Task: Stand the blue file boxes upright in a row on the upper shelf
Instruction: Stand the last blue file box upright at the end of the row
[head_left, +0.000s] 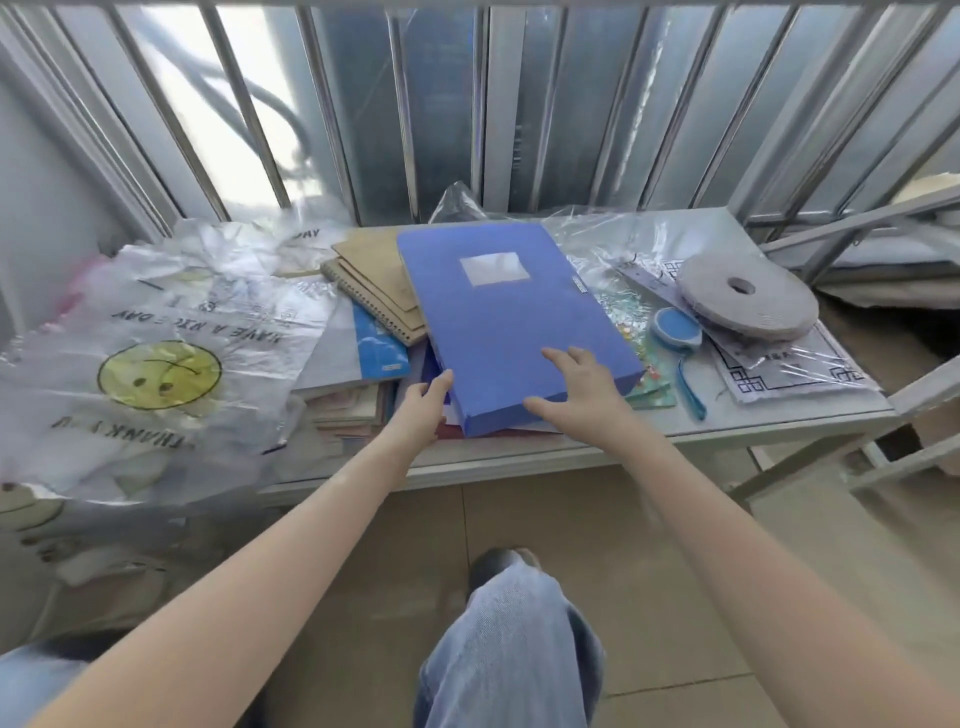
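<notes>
Blue file box (511, 317) lying flat, broad face up, on top of a loose pile of books and papers on a grey metal shelf (613, 444). Pale rectangular label window near the far end of its lid; near corner jutting toward the shelf's front edge. Not upright, and only this one box clearly visible.

Left hand (420, 410) at the box's near left edge, fingers curled against its side, thumb hidden; impossible to tell whether gripping or only touching. Right hand (579, 392) resting on the lid near the near right corner, fingers spread and laid flat, thumb stretched out along the near edge; pressing rather than pinching. Both bare forearms reaching in from the bottom of the view.

Under and just left of the box: brown-covered spiral notebooks (374, 291), fanned out, and a blue-and-white booklet (379, 351) atop a stack of papers. Further left, crumpled clear plastic bags (156, 332), one printed with a yellow smiley face and upside-down lettering.

Just right of the box: colourful patterned sheet (647, 376) partly beneath it, then a small blue round item with a blue strap (678, 330). Beyond that, a grey flat disc with a centre hole (748, 299), resting on plastic-wrapped white cloth with a black border pattern (795, 374).

Behind the shelf, vertical metal bars (483, 104) and corrugated panelling. Below, tan floor tiles (675, 571) and a knee in light blue denim (511, 649).
</notes>
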